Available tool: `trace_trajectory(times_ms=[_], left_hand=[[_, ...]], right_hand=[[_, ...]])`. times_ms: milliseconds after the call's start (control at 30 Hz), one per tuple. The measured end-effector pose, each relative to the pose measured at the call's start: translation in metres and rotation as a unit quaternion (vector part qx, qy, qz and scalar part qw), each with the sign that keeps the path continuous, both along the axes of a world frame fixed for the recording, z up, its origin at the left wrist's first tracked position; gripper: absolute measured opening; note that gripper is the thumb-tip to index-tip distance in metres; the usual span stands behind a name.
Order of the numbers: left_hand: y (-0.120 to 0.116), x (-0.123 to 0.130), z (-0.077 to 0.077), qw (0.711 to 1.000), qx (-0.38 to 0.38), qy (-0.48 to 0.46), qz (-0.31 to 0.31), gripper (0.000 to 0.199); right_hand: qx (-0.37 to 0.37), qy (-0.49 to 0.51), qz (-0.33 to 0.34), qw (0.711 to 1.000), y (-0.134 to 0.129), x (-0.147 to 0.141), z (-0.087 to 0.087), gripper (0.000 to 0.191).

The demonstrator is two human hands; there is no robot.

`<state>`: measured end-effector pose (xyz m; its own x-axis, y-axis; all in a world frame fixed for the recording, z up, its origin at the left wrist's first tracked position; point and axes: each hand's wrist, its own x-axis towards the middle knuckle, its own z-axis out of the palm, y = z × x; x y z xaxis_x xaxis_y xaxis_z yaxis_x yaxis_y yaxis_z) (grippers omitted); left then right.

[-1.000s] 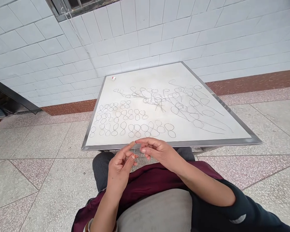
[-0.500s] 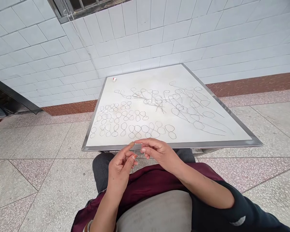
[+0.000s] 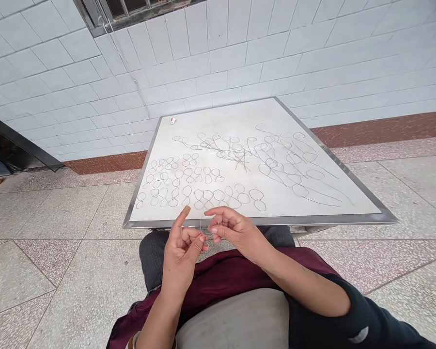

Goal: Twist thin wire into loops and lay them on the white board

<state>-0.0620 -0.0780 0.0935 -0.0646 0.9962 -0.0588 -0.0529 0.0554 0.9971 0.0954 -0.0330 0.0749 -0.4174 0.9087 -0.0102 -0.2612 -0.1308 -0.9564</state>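
Observation:
A thin wire [image 3: 201, 224], curved into a loop, is pinched between my two hands just in front of the table's near edge. My left hand [image 3: 184, 245] grips it between thumb and a bent finger, while its index finger points up and away. My right hand [image 3: 234, 230] holds the wire with thumb and fingers, the index finger stretched over the top. Part of the wire is hidden by the fingers. Beyond the hands, several figure-eight wire pieces [image 3: 204, 194] lie in rough rows on the white table [image 3: 218, 114].
Wires with one looped end and long tails [image 3: 294, 179] lie across the table's middle and right. A small red-and-white object [image 3: 173, 121] sits at the far left corner. A grey metal edge [image 3: 276, 220] borders the table, which stands against a tiled wall [image 3: 203, 63].
My left index finger has lifted away from the wire and the right fingertips. The wire now shows as a rounder, upright curve between the hands.

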Motion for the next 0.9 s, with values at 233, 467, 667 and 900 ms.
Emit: trace_trajectory(times_ms=[233,467,667,900], left_hand=[[-0.002,-0.001,-0.006,0.999,0.028,0.024,0.019,0.065],[-0.004,0.001,-0.004,0.999,0.02,0.037,0.022,0.065],[0.0,-0.001,-0.008,1.0,-0.002,-0.007,0.016,0.065],[0.0,0.001,-0.006,0.998,-0.039,-0.037,0.03,0.066]], right_hand=[[0.058,-0.083,0.028,0.994,-0.003,-0.004,-0.004,0.017],[0.119,-0.142,-0.019,0.983,-0.007,-0.006,-0.007,0.007],[0.102,-0.134,-0.018,0.986,-0.01,-0.006,-0.001,0.007],[0.043,-0.126,-0.037,0.99,-0.009,-0.007,-0.001,0.013]])
